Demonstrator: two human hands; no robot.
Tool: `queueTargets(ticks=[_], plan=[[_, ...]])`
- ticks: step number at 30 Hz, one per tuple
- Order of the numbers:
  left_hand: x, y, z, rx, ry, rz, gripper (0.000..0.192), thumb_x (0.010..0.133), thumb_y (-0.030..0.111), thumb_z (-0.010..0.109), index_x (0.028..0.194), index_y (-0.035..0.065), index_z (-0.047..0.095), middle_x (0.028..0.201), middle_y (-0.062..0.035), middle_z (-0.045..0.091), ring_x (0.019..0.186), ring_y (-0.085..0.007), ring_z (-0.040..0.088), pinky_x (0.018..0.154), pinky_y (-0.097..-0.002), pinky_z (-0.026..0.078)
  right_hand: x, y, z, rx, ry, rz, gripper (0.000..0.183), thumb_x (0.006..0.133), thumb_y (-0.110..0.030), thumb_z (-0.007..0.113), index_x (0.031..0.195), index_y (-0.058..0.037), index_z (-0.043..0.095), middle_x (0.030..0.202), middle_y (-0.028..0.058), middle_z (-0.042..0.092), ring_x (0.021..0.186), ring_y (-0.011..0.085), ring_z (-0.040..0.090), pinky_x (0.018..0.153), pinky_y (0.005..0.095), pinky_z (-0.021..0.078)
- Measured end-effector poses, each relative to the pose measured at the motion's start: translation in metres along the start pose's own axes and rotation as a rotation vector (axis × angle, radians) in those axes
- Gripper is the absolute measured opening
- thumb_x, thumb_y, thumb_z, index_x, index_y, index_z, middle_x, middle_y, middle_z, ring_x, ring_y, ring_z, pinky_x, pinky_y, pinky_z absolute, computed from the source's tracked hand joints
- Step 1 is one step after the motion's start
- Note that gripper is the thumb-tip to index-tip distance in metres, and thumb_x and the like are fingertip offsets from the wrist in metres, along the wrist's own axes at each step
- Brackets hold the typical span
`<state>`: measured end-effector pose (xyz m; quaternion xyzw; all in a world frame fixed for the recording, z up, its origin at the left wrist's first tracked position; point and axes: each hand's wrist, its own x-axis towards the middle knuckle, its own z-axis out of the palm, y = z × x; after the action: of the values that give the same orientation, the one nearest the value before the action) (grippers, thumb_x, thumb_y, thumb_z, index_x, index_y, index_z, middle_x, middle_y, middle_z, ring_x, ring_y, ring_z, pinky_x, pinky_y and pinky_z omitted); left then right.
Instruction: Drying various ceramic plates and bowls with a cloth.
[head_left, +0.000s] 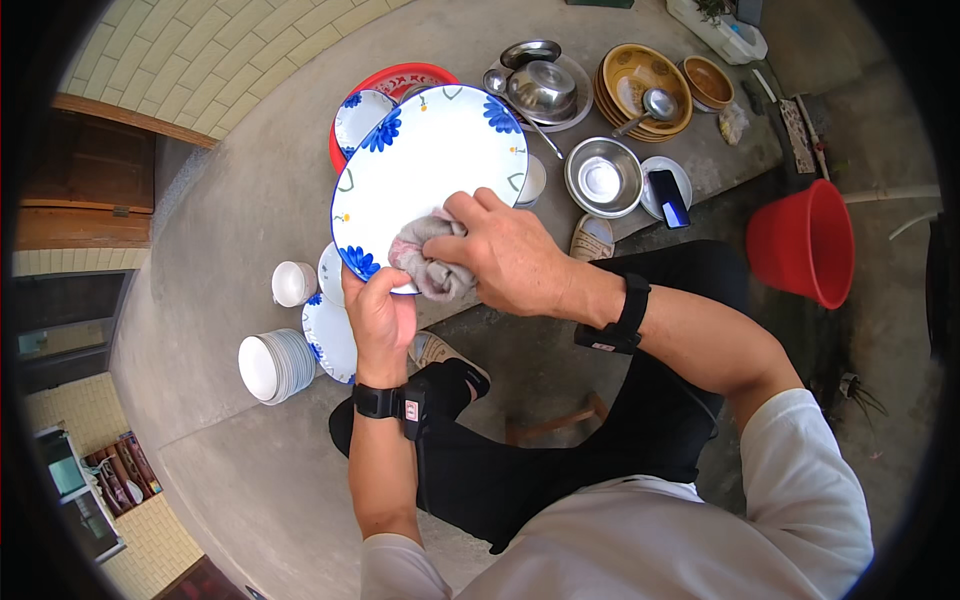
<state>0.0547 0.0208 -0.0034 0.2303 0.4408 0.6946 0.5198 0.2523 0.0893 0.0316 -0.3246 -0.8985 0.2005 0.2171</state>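
Observation:
A large white plate (442, 165) with blue flowers along its blue rim is held up before me, its face towards me. My left hand (381, 315) grips its lower edge, thumb on the face. In my right hand (510, 251) is a bunched greyish-pink cloth (431, 255), pressed against the lower part of the plate. Behind the plate, partly hidden, stands a red basin (411, 73) with a smaller flowered plate (361, 120) in it. Below left, more flowered plates (328, 337) lie on the concrete beside a stack of white bowls (277, 365).
Beyond the plate are steel bowls (544, 86), stacked brown bowls (645, 75) with a ladle (658, 105), and a steel basin (602, 176). A phone (669, 199) rests on a small white plate (681, 174). A red bucket (799, 244) stands right, on the lower ground past the concrete edge.

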Motion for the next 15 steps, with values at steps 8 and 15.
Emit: queueTargets(ticks=[8, 15], plan=[[0.01, 0.007, -0.006, -0.081, 0.063, -0.198, 0.077, 0.075, -0.009, 0.051, 0.151, 0.0003, 0.047, 0.146, -0.0162, 0.06, 0.135, -0.0361, 0.06, 0.113, -0.0547, 0.05, 0.014, 0.069, -0.015, -0.264, -0.027, 0.084, 0.045, 0.078, -0.012, 0.079, 0.123, -0.0185, 0.075, 0.125, 0.0158, 0.064, 0.111, 0.0361, 0.065, 0.089, 0.048, 0.0546], [0.015, -0.002, -0.006, -0.2, 0.008, -0.454, 0.079, 0.076, 0.001, 0.051, 0.155, -0.0004, 0.044, 0.152, -0.022, 0.056, 0.141, -0.0435, 0.054, 0.119, -0.0664, 0.043, 0.003, 0.049, -0.002, -0.213, -0.216, -0.202, 0.056, 0.07, -0.013, 0.086, 0.124, -0.0193, 0.074, 0.134, 0.0116, 0.061, 0.118, 0.0332, 0.062, 0.092, 0.0468, 0.0532]])
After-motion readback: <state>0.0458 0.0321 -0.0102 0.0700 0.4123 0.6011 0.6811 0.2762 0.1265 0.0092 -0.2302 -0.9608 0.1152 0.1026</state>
